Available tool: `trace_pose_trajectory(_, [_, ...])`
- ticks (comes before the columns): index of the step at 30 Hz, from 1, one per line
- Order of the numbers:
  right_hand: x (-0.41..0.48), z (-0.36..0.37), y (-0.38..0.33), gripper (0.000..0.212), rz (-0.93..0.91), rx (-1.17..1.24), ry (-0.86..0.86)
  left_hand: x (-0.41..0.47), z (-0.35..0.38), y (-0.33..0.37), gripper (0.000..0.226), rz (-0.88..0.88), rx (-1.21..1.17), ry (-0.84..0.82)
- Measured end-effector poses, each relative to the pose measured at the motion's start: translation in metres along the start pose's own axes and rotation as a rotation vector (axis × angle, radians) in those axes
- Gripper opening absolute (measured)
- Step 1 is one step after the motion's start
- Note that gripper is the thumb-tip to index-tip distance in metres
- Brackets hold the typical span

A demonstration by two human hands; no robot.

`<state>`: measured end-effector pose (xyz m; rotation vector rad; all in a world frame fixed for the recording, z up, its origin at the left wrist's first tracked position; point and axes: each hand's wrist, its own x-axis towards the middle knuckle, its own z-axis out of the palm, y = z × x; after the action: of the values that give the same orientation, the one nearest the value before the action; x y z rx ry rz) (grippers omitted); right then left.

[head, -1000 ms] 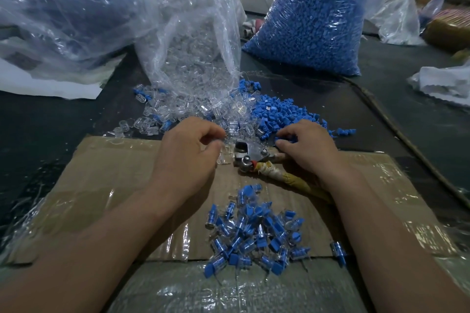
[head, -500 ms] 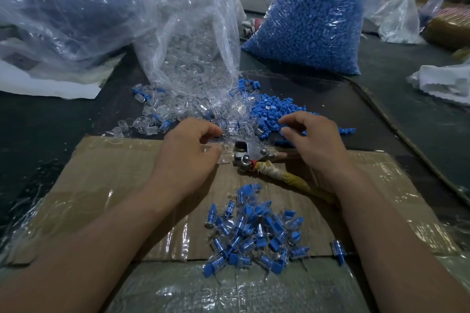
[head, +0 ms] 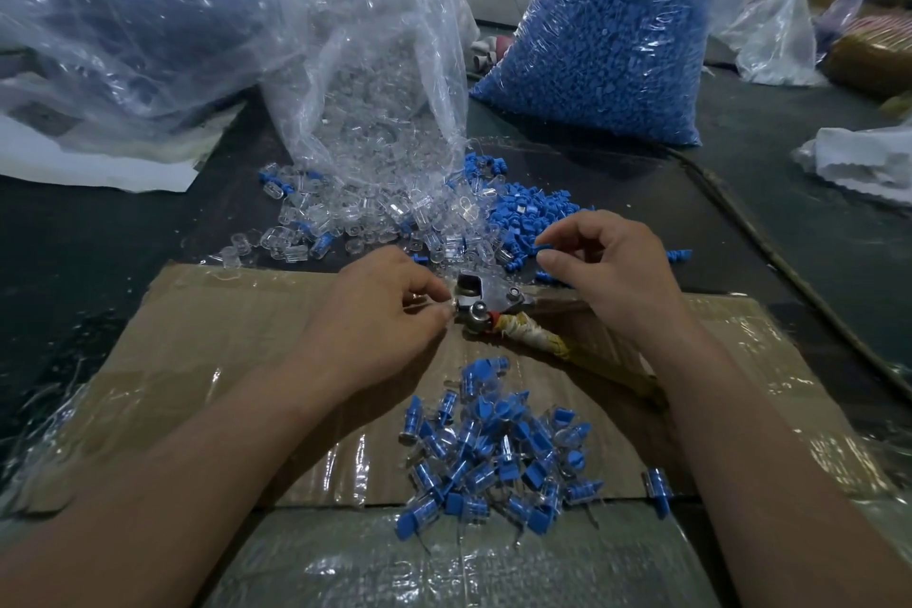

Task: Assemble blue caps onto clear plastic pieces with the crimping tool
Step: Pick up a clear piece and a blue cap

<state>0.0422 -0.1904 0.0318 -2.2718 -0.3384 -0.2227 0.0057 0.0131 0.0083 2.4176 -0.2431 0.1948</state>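
Note:
The crimping tool [head: 486,306] lies on the cardboard sheet [head: 207,331], its metal head toward the far side and its tape-wrapped handle [head: 557,346] running right. My left hand [head: 375,326] pinches a small clear plastic piece right at the left side of the tool's head. My right hand [head: 612,272] hovers above the loose blue caps [head: 528,212], thumb and forefinger curled close together; what they hold is too small to tell. Loose clear pieces [head: 375,222] lie just beyond the tool. A pile of assembled blue-and-clear parts [head: 493,449] sits near me.
A clear bag of transparent pieces [head: 375,79] spills open at the back centre. A full bag of blue caps [head: 607,40] stands at the back right, and a large plastic bag [head: 133,10] at the back left. One assembled part [head: 656,491] lies apart at the right.
My right hand has lifted off the blue caps and drawn up, fingers pinched together. My left hand stayed at the tool's head with the clear piece.

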Motion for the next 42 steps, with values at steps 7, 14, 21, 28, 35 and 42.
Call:
trace_pose_trajectory(7, [-0.004, -0.001, -0.006, 0.020, 0.033, 0.157, 0.003, -0.002, -0.004, 0.005, 0.014, -0.178, -0.460, 0.043])
trace_pose_trajectory(14, [-0.014, 0.000, -0.024, 0.020, 0.013, 0.350, -0.047, -0.003, -0.013, 0.014, 0.017, -0.383, -1.220, -0.135])
trace_pose_trajectory(21, [-0.024, 0.009, -0.038, 0.023, -0.091, 0.395, -0.098, -0.004, -0.004, 0.010, 0.018, -0.349, -1.265, -0.220])
trace_pose_trajectory(28, [-0.025, 0.012, -0.039, 0.023, -0.130, 0.344, -0.154, -0.004, -0.007, 0.013, 0.016, -0.338, -1.230, -0.200])
trace_pose_trajectory(35, [-0.024, 0.011, -0.038, 0.028, -0.183, 0.322, -0.156, -0.005, -0.006, 0.014, 0.018, -0.331, -1.221, -0.228])
trace_pose_trajectory(42, [-0.024, 0.010, -0.035, 0.033, -0.245, 0.205, -0.168, -0.005, -0.008, 0.015, 0.014, -0.322, -1.224, -0.263])
